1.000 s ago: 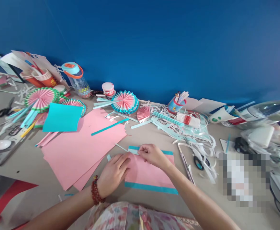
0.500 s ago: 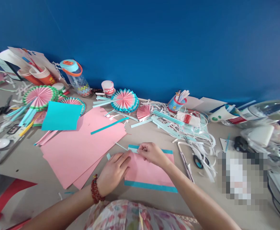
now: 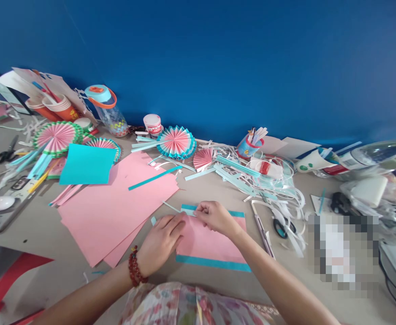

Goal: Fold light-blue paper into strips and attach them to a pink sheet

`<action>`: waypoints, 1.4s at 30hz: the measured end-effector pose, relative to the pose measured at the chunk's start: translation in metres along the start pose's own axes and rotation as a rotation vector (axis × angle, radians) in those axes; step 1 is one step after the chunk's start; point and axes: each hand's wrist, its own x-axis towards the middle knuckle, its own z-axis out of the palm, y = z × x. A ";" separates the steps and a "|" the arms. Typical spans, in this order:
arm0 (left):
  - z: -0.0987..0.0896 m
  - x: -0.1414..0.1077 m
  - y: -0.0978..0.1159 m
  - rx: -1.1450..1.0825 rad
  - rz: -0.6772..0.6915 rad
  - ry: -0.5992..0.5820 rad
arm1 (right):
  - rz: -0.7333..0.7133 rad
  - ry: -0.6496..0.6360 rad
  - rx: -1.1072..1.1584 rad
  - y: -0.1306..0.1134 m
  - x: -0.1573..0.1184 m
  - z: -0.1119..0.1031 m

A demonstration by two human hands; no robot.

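Observation:
A pink sheet (image 3: 211, 241) with blue strips along its top and bottom edges lies in front of me. My left hand (image 3: 162, 239) rests flat on its left edge, fingers stretched toward the upper left corner. My right hand (image 3: 213, 217) is closed in a pinch at the top edge, over the upper blue strip (image 3: 235, 214). A pale strip (image 3: 190, 212) runs between the two hands along that edge; its right end is at my right fingertips. What the fingertips grip is too small to make out.
Large pink sheets (image 3: 116, 216) and a turquoise sheet (image 3: 87, 164) lie left. A cutter (image 3: 263, 234) and scissors (image 3: 281, 228) lie right. Pleated paper fans (image 3: 176, 142), paper scraps, cups and a bottle (image 3: 108, 113) stand or lie toward the blue wall.

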 end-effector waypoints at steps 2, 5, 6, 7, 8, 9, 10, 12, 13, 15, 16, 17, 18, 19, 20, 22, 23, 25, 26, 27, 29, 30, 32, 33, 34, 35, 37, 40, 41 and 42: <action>0.001 0.000 -0.001 0.009 0.007 -0.012 | 0.006 -0.004 0.015 -0.002 -0.003 -0.001; 0.003 -0.001 -0.002 0.023 0.013 -0.008 | 0.018 -0.015 0.061 -0.003 -0.005 -0.002; 0.003 -0.001 -0.002 0.026 0.014 -0.005 | 0.019 -0.020 0.075 -0.002 -0.005 -0.003; 0.004 -0.001 -0.002 0.028 0.014 -0.003 | 0.018 -0.026 0.085 -0.002 -0.005 -0.003; 0.004 -0.001 -0.002 0.029 0.011 -0.001 | 0.015 -0.032 0.091 -0.002 -0.005 -0.003; 0.003 -0.002 -0.002 0.029 0.010 -0.001 | 0.012 -0.037 0.092 -0.001 -0.005 -0.003; 0.003 -0.002 -0.002 0.028 0.008 -0.001 | 0.008 -0.040 0.093 -0.001 -0.005 -0.002; 0.003 -0.002 -0.002 0.026 0.007 0.001 | 0.002 -0.047 0.098 0.000 -0.007 -0.002; 0.004 -0.002 -0.002 0.027 0.008 -0.001 | -0.001 -0.052 0.100 0.000 -0.008 -0.003; 0.004 -0.002 -0.003 0.034 0.011 -0.011 | -0.006 -0.062 0.093 0.000 -0.010 -0.004; 0.005 -0.002 -0.003 0.039 0.012 -0.017 | -0.010 -0.065 0.080 0.000 -0.011 -0.004; 0.005 -0.002 -0.003 0.042 0.012 -0.023 | -0.015 -0.065 0.062 0.000 -0.012 -0.005; 0.005 -0.002 -0.003 0.042 0.010 -0.026 | -0.020 -0.060 0.043 0.000 -0.012 -0.006; 0.005 -0.002 -0.003 0.039 0.010 -0.027 | -0.026 -0.058 0.027 0.001 -0.013 -0.007; 0.005 -0.002 -0.003 0.034 0.009 -0.027 | -0.031 -0.058 0.017 0.001 -0.013 -0.007; 0.004 -0.002 -0.002 0.024 0.009 -0.028 | -0.030 -0.068 0.022 0.002 -0.013 -0.008; 0.003 -0.002 -0.002 0.020 0.009 -0.027 | -0.025 -0.078 0.035 0.003 -0.014 -0.009; 0.003 -0.001 -0.002 0.017 0.006 -0.019 | -0.011 -0.089 0.061 0.003 -0.015 -0.010; 0.003 -0.002 -0.002 0.017 0.003 -0.012 | -0.006 -0.087 0.067 0.003 -0.016 -0.010; 0.003 -0.002 -0.002 0.016 0.002 -0.007 | -0.003 -0.081 0.066 0.003 -0.017 -0.011; 0.004 -0.002 -0.002 0.018 0.002 0.005 | 0.001 -0.058 0.041 0.003 -0.019 -0.014; 0.005 -0.002 -0.002 0.018 0.005 0.010 | 0.002 -0.042 0.025 0.004 -0.019 -0.015; 0.006 -0.003 -0.002 0.018 0.007 0.021 | 0.002 -0.007 0.000 0.007 -0.020 -0.017; 0.006 -0.003 -0.002 0.018 0.005 0.023 | 0.000 0.008 -0.005 0.009 -0.020 -0.018; 0.006 -0.003 -0.002 0.019 0.000 0.023 | -0.003 0.019 -0.008 0.011 -0.019 -0.018; 0.006 -0.003 -0.002 0.021 -0.007 0.019 | -0.007 0.025 -0.010 0.013 -0.018 -0.018; 0.006 -0.003 -0.001 0.029 -0.016 0.004 | -0.010 0.030 -0.014 0.017 -0.016 -0.017; 0.006 -0.003 0.000 0.035 -0.017 -0.012 | -0.002 0.045 -0.027 0.020 -0.014 -0.014; 0.006 -0.003 0.000 0.033 -0.017 -0.011 | 0.002 0.052 -0.037 0.020 -0.014 -0.014; 0.006 -0.003 0.000 0.031 -0.018 -0.007 | 0.005 0.059 -0.049 0.020 -0.014 -0.014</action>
